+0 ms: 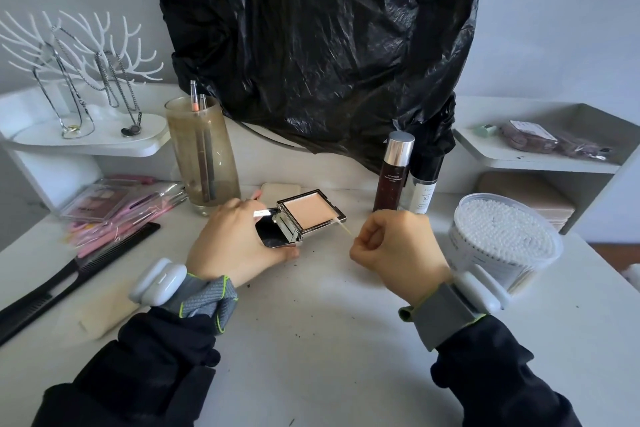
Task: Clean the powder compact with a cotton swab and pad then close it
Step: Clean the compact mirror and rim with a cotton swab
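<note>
A silver powder compact [304, 217] lies open on the white table, its beige powder pan on the right and its dark mirrored lid on the left. My left hand [235, 241] grips the lid side, thumb under the near edge. My right hand [394, 243] is closed on a thin cotton swab [343, 227], whose tip touches the pan's right corner. A beige pad [280, 189] lies just behind the compact, partly hidden by my left fingers.
A clear tub of cotton swabs [502, 239] stands at the right. Two bottles [394, 173] stand behind the compact, a cloudy glass with pencils [202, 156] to the left. A black comb [69, 277], packaged cosmetics [117, 208] and a black bag [311, 45] surround the spot.
</note>
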The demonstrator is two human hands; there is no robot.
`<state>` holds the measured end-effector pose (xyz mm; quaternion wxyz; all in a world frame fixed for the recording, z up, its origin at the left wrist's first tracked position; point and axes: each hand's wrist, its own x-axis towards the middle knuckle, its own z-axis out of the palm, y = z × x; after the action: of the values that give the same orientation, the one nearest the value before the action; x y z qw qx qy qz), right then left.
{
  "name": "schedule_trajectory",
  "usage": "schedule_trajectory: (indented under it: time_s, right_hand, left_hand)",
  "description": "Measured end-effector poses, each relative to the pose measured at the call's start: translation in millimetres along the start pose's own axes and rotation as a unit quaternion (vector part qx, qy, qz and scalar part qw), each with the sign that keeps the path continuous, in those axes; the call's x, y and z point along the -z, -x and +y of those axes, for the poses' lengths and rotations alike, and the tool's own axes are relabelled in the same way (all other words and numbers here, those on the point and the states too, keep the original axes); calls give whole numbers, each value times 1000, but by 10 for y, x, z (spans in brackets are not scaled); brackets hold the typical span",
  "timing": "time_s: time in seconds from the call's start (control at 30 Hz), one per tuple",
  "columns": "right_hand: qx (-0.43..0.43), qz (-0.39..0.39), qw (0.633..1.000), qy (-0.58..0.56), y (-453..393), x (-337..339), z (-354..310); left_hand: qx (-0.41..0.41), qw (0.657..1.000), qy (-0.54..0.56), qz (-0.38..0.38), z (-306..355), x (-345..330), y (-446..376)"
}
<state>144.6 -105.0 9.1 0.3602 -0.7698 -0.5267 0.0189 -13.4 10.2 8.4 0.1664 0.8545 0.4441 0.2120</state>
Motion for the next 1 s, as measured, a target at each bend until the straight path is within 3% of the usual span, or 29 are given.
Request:
schedule_trajectory:
  time_s: [0.23,0.37,0.63,1.0]
  right_hand:
    - [48,-81,995,-38,78,-124,-137]
    - [27,-40,997,-54,55,-66,-86]
    - [67,13,994,-82,98,-112,-150]
    - [71,-3,997,-35,99,-301,-134]
  left_hand:
    - [-4,1000,6,-2,-12,-6,-14]
    - [-2,1000,4,1,-29,-4,-13]
    - [14,1000,-9,-13,-40,-28,-24]
    - [-50,997,-33,-48,-51,-69,-20]
